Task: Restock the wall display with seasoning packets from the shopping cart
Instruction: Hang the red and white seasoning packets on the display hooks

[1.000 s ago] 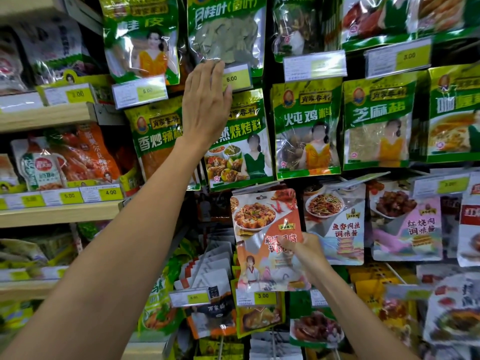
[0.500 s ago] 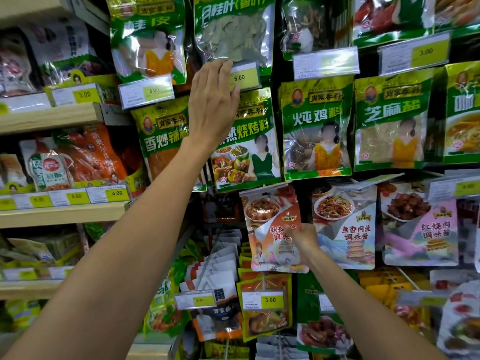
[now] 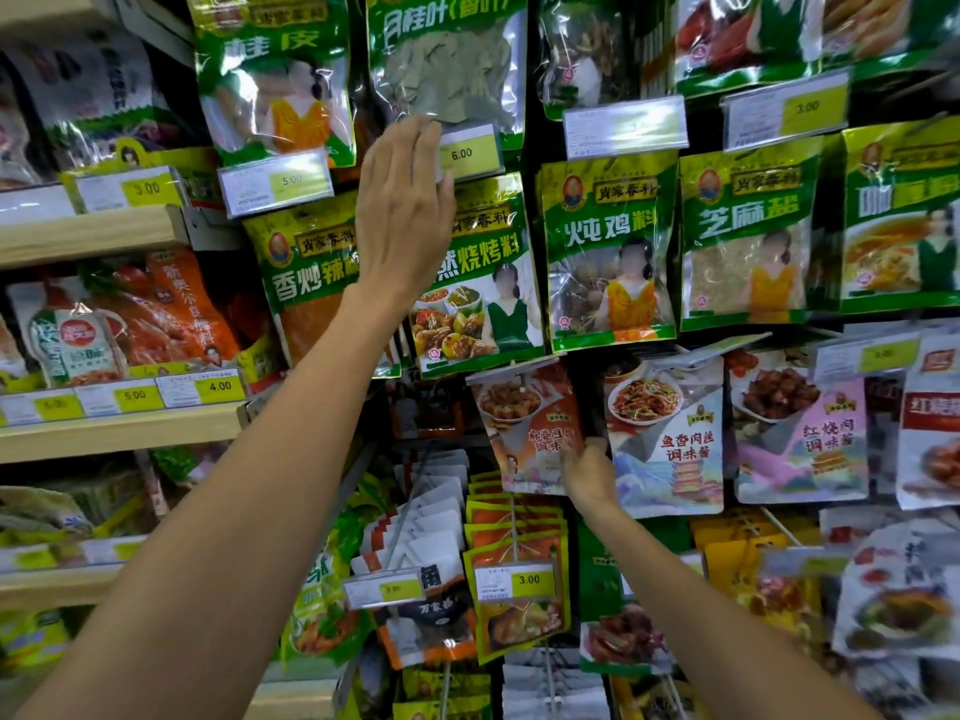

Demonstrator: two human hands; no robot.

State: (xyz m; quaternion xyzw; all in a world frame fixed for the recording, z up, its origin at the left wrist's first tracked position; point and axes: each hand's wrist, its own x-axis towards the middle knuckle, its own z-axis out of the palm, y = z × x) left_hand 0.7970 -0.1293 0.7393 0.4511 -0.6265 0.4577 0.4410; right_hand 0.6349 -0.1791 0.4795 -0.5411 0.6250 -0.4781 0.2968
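Observation:
My right hand (image 3: 586,472) grips the lower edge of an orange seasoning packet (image 3: 530,423) and holds it up against the wall display, just under a green barbecue packet (image 3: 483,283). The packet's top sits under that green pack's lower edge; I cannot tell if it is on a hook. My left hand (image 3: 402,210) is raised flat with fingers together, its tips at the 6.00 price tag (image 3: 467,153) under the bay leaf packet (image 3: 447,65). It covers part of the green packs behind it. The shopping cart is not in view.
Hooks with hanging packets fill the wall: green packs (image 3: 610,252) in the upper rows, pink sauce packs (image 3: 670,433) to the right, orange and white packs (image 3: 514,532) below. Wooden shelves (image 3: 104,428) with price strips stand at the left.
My right hand has lifted the orange packet up and slightly right, closer to the green packs. The view has shifted, and my left hand stays at the 6.00 tag.

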